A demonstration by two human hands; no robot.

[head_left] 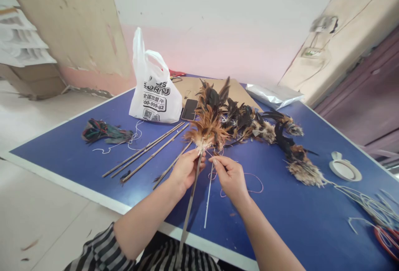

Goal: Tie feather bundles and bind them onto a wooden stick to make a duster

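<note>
My left hand [186, 170] is closed around the upper end of a thin bamboo stick [190, 206], just below a tuft of brown and black feathers [206, 127] at its tip. The stick slants down toward my lap. Beside it, my right hand [230, 175] pinches a thin string close to the feather base. A pinkish loop of string [260, 183] trails on the table behind that hand. Under my hands lies a slim white rod [208, 204]. What lies inside my left fingers is partly hidden.
Several bamboo sticks [149, 152] and a dark feather bundle [104, 131] lie left. Behind stand a white plastic bag [156, 92] and a phone [189, 109]. Rightward are feather bunches [301, 161], a tape roll [333, 169], white cord [358, 196] and red-handled scissors [380, 237].
</note>
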